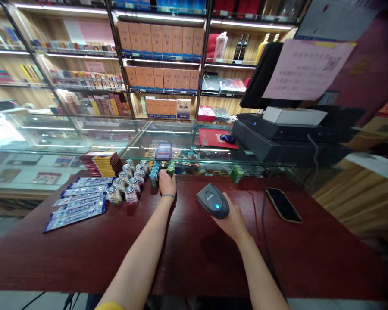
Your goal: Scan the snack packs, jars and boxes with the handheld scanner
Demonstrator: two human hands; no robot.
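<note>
My right hand (233, 221) is wrapped round the handle of a dark grey barcode scanner (213, 201), whose blue light is on. It is held above the dark red table. My left hand (167, 185) reaches to the table's far side, fingers closed on a small green pack (170, 170) that is partly hidden by the hand. Just left of that hand stands a row of small blue-green packs (154, 177). Farther left are several small clear jars with silvery lids (131, 194), long blue-and-white packets (76, 209) and a stack of red and yellow packs (106, 165).
A phone (283, 205) lies at the right, near a black cable (263, 224). Another green pack (236, 174) stands by the glass counter (139, 144). Beyond are a mouse (227, 138), a monitor (261, 77) with paper on it, and stocked shelves (161, 60).
</note>
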